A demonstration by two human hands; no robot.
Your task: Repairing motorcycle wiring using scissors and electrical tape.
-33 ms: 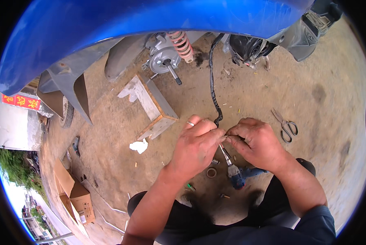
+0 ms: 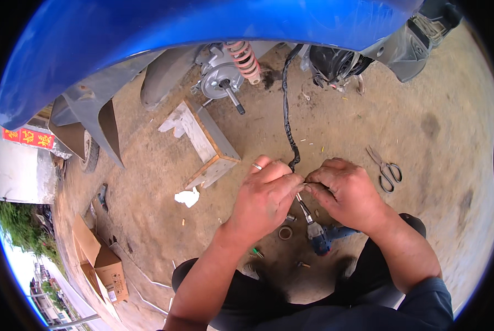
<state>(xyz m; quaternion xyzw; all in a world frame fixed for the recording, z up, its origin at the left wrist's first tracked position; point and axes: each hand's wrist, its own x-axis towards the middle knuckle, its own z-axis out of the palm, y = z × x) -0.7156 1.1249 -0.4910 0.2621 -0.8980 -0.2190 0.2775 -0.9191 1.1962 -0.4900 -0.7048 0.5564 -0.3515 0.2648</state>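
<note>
A black cable (image 2: pixel 285 105) hangs from under a blue vehicle body (image 2: pixel 175 27) down to my hands. My left hand (image 2: pixel 263 201), with a ring on one finger, pinches the cable's lower end. My right hand (image 2: pixel 349 193) meets it fingertip to fingertip and pinches the thin wire ends there. The cable's tip is hidden by my fingers. Below my hands a blue power driver (image 2: pixel 319 236) lies on the dirt, its bit pointing up toward them.
Scissors (image 2: pixel 387 170) lie on the ground to the right. A wooden stand (image 2: pixel 205 143) sits left of the cable, under a bare axle hub (image 2: pixel 222 80) and a pink shock spring (image 2: pixel 244 58). White rag (image 2: pixel 187 197) and cardboard box (image 2: pixel 103 267) lie left.
</note>
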